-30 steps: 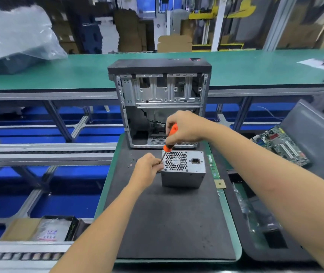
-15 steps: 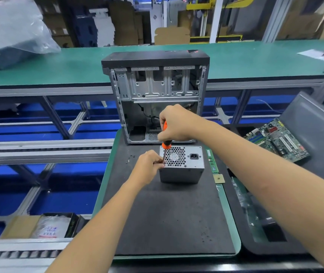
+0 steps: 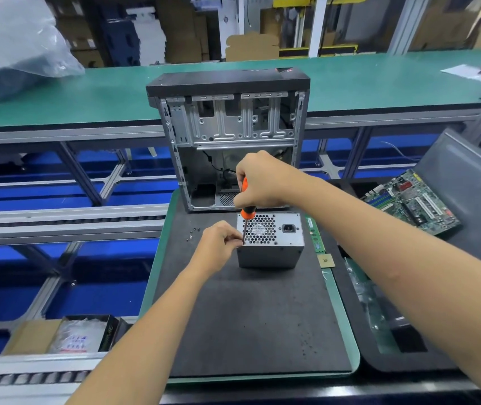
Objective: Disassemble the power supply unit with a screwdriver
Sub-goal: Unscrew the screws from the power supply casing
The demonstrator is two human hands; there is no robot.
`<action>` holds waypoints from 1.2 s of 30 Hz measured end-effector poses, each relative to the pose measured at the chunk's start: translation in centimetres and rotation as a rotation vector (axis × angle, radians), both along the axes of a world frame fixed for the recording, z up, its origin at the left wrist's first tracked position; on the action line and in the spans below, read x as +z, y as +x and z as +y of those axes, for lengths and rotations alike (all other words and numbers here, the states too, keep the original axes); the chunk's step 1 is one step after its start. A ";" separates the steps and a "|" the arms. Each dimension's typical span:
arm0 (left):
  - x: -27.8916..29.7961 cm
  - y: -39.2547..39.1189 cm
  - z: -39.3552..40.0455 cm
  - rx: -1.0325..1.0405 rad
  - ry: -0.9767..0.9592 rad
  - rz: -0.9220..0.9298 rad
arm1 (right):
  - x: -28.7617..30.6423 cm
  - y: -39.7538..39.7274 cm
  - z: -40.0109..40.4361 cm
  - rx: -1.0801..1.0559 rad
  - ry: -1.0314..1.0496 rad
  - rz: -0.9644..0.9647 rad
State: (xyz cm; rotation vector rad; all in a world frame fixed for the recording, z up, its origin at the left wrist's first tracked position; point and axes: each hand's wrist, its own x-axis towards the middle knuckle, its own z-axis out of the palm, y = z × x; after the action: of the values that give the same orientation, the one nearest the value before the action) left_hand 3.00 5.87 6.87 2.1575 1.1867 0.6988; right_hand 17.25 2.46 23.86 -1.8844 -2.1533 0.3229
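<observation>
two hands work an orange-handled screwdriver (image 3: pixel 244 213) on the boxy grey metal power supply unit (image 3: pixel 270 241).

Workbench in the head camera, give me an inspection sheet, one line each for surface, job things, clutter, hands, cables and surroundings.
Surface: dark foam mat on a green-edged bench.
Job's things: power supply unit stands on the mat, fan grille up; orange-handled screwdriver has its tip at the grille's near-left corner.
Clutter: loose screws left of the unit; memory stick and small chip to its right.
Hands: right hand grips the screwdriver handle; left hand fingers pinch at the shaft tip.
Cables: black wires inside the open computer case.
Surroundings: motherboard on a grey tray at right; conveyor at left; green bench behind.
</observation>
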 end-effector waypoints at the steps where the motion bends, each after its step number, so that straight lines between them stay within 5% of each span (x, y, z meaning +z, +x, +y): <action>1: 0.0 0.0 0.0 -0.003 0.003 0.003 | -0.1 0.0 0.0 0.000 0.003 -0.001; 18: 0.2 -0.2 0.2 -0.090 0.070 0.036 | 1.7 -0.7 1.0 0.260 -0.262 -0.147; 22: 0.2 -0.2 0.0 -0.099 0.043 0.015 | 2.1 -0.9 1.3 0.175 -0.306 -0.133; 27: 0.2 -0.1 -0.2 -0.088 0.062 0.021 | 2.0 -2.1 1.4 0.182 -0.194 -0.341; 31: -0.1 -0.2 -0.6 -0.052 0.040 -0.030 | 2.2 -2.0 0.4 0.429 -0.177 -0.172; 36: -0.1 0.0 -0.7 -0.035 0.024 0.007 | 1.5 -2.8 -0.1 0.383 -0.120 -0.169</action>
State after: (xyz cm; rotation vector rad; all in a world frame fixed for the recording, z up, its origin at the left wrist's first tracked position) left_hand 2.98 5.13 6.75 2.1973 1.1469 0.6938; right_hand 14.49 2.40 25.36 -1.5957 -2.6660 0.3858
